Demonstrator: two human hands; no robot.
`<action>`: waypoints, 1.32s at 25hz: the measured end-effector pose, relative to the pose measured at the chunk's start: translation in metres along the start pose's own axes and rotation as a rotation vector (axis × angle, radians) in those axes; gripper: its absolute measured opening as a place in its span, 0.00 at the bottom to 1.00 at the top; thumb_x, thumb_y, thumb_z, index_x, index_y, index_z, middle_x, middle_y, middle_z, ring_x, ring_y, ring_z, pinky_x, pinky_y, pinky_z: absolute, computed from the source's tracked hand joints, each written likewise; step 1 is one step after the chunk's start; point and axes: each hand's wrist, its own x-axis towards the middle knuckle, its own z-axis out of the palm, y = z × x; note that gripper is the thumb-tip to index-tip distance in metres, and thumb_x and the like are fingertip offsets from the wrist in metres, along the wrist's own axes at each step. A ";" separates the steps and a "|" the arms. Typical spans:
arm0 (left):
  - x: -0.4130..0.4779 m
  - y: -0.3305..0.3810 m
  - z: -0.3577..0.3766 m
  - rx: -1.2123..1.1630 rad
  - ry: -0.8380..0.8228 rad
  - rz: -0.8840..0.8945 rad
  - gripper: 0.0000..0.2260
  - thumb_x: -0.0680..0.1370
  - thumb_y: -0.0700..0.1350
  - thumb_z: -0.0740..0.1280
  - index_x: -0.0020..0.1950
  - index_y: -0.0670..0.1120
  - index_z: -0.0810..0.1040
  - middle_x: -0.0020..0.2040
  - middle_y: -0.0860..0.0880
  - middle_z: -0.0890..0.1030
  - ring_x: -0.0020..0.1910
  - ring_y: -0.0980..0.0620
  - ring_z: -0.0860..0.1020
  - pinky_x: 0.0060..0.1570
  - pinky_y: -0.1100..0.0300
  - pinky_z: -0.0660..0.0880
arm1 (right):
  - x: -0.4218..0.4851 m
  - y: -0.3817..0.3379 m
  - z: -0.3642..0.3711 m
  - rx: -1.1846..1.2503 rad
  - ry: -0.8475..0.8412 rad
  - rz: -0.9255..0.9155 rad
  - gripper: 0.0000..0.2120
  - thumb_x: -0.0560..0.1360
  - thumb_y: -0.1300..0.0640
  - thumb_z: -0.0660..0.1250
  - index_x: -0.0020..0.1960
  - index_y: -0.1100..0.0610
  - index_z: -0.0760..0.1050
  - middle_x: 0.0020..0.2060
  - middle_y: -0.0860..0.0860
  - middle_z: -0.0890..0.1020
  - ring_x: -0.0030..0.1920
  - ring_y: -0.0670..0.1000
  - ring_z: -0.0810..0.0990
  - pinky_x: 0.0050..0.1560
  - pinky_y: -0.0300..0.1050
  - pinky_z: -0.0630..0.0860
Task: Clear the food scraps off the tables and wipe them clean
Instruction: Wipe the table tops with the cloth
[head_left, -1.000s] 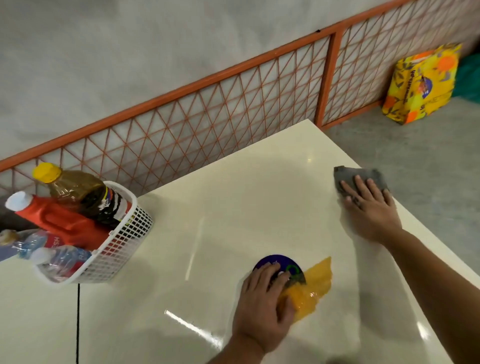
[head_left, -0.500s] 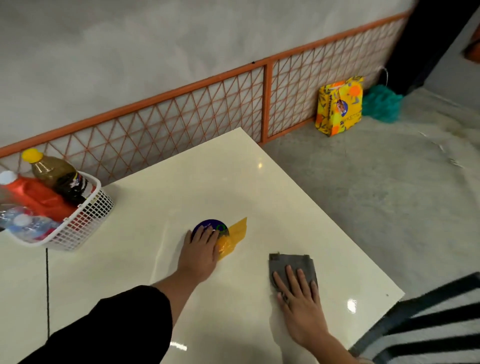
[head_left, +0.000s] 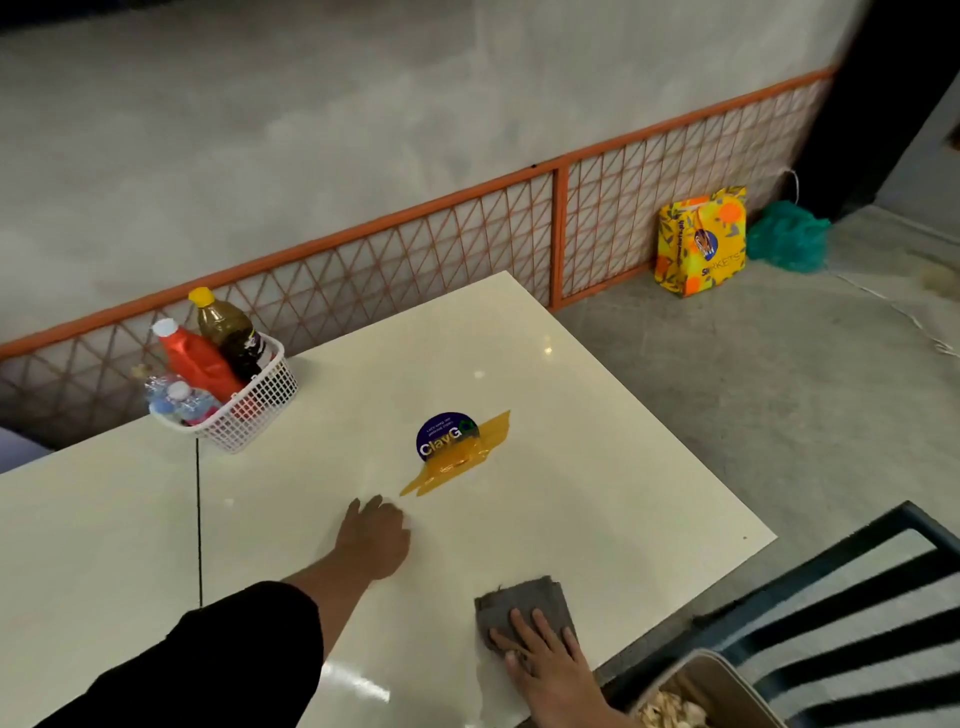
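A cream glossy table (head_left: 597, 467) fills the middle of the view. My right hand (head_left: 545, 660) presses flat on a grey cloth (head_left: 524, 603) near the table's front edge. My left hand (head_left: 374, 535) lies on the tabletop, fingers blurred, just below a round blue sticker (head_left: 441, 434) taped down with yellow tape (head_left: 462, 457). A container of pale food scraps (head_left: 670, 712) sits below the table's front edge at the bottom right.
A white mesh basket (head_left: 254, 410) with a red bottle, a brown bottle and plastic water bottles stands at the table's back left. A dark seam divides two tabletops. An orange lattice fence runs behind. A yellow bag (head_left: 701, 241) and a striped chair (head_left: 857, 613) stand on the right.
My left hand has come off the blue sticker and slid back toward me. My right hand has drawn the grey cloth from the table's far right edge toward the front edge.
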 end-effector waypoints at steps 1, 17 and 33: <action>-0.013 -0.003 -0.004 -0.016 -0.022 0.010 0.22 0.83 0.56 0.51 0.74 0.48 0.68 0.73 0.49 0.70 0.74 0.48 0.65 0.75 0.48 0.55 | -0.005 -0.011 0.004 -0.071 0.194 0.003 0.21 0.86 0.42 0.42 0.78 0.32 0.50 0.77 0.30 0.48 0.79 0.39 0.44 0.77 0.47 0.50; -0.295 -0.020 -0.050 -2.382 -0.060 -0.359 0.28 0.82 0.62 0.55 0.67 0.42 0.77 0.64 0.42 0.81 0.65 0.45 0.78 0.69 0.46 0.69 | -0.064 -0.254 -0.038 1.430 -0.460 0.204 0.19 0.75 0.60 0.62 0.63 0.59 0.82 0.63 0.63 0.81 0.60 0.65 0.81 0.62 0.67 0.75; -0.427 -0.266 0.099 -2.248 0.309 -0.622 0.10 0.77 0.44 0.70 0.57 0.45 0.84 0.54 0.44 0.86 0.55 0.43 0.83 0.55 0.47 0.79 | -0.012 -0.431 0.231 1.054 -0.793 0.263 0.24 0.73 0.68 0.56 0.67 0.65 0.77 0.64 0.67 0.79 0.66 0.68 0.76 0.69 0.65 0.71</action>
